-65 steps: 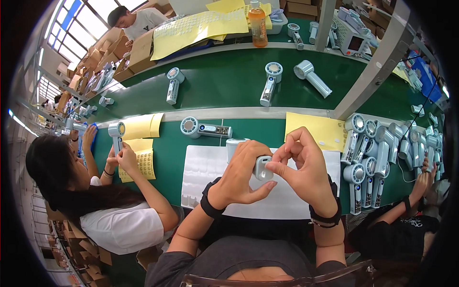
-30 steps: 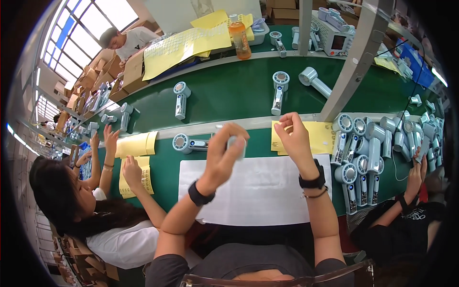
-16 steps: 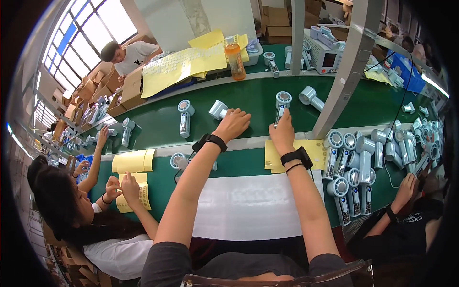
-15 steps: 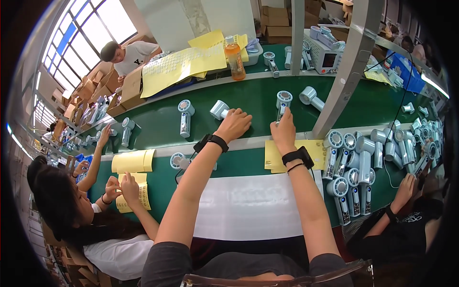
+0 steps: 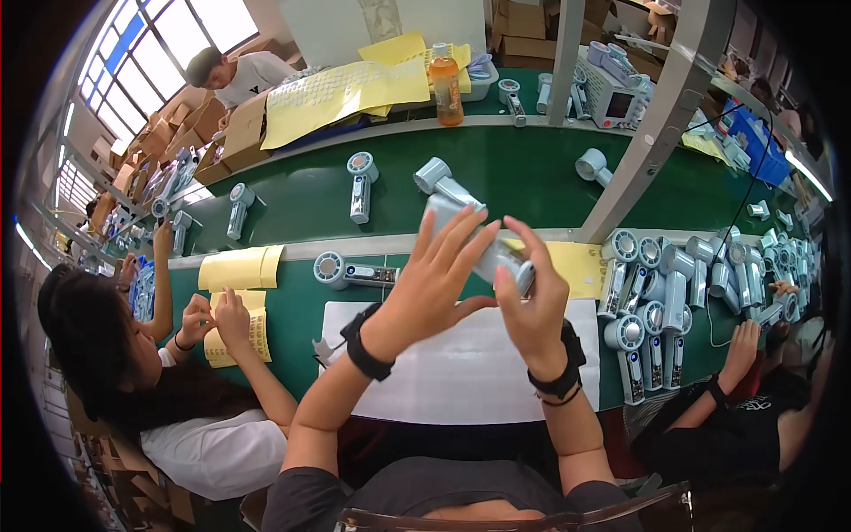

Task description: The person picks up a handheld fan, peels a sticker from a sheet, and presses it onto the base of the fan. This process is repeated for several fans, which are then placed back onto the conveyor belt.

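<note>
A pale blue handheld fan (image 5: 489,259), blurred by motion, is tilted above the far edge of a white sheet (image 5: 443,381). My right hand (image 5: 541,310) is closed on its lower right end, thumb and fingers around it. My left hand (image 5: 425,288) has its fingers stretched out across the fan's upper left end; whether they touch it is unclear. Just beyond, another fan (image 5: 448,188) lies on the green belt (image 5: 284,204). To the left of the sheet a fan (image 5: 355,271) lies on its side, its round head to the left.
Several fans (image 5: 651,341) crowd the bench at right, near a co-worker's hand (image 5: 740,353). At left a person's hands (image 5: 217,315) work over yellow sticker sheets (image 5: 239,268). A metal post (image 5: 651,133) rises beyond the bench; an orange bottle (image 5: 448,89) stands behind the belt.
My right hand has lifted a fan off the belt and drawn it back over the bench. My left hand has come back from beside another fan on the belt to meet it.
</note>
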Demonstrator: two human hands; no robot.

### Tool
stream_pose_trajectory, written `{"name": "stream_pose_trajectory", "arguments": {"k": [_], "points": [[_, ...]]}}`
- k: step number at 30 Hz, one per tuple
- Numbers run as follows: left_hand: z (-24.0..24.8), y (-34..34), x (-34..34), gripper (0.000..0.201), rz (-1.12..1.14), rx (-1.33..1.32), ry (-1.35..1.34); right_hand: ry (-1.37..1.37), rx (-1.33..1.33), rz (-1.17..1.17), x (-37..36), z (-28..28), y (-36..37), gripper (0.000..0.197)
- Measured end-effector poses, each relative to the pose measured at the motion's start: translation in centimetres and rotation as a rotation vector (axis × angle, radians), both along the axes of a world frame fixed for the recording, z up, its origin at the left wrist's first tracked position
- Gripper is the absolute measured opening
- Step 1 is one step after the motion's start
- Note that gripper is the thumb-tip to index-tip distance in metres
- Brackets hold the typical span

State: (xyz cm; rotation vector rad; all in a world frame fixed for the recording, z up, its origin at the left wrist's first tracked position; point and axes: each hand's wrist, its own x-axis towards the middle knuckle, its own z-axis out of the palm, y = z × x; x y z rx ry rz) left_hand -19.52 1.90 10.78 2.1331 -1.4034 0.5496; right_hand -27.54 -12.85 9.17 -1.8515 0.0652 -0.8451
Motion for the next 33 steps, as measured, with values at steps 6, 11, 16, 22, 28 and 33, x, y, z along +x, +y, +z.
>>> {"name": "stream_pose_trajectory", "arguments": {"k": [6,11,16,22,28,33], "points": [[-2.3,8.9,-6.0,0.073,0.128,-0.249,0.210,0.048,0.513,0.481,-2.5,-1.9,5.6,0.022],[-3.7,13.2,-11.1,0.065,0.327,-0.654,0.395,0.291,-0.053,0.534,0.3,-6.7,9.0,0.015],[-3.0,15.9,-13.9,0.065,0.509,-0.918,0.480,0.166,-0.351,0.557,1.3,-9.5,13.9,0.019],[-2.6,18.4,-15.8,0.063,0.519,-1.002,0.450,0.233,-0.466,0.605,1.5,-10.9,19.2,0.018],[-2.8,20.2,-15.6,0.063,0.555,-1.055,0.498,0.217,-0.545,0.684,-2.4,-10.8,20.3,0.020],[-3.1,20.5,-15.1,0.060,0.544,-1.051,0.498,0.159,-0.536,0.604,-4.4,-10.8,21.7,0.019]]}}
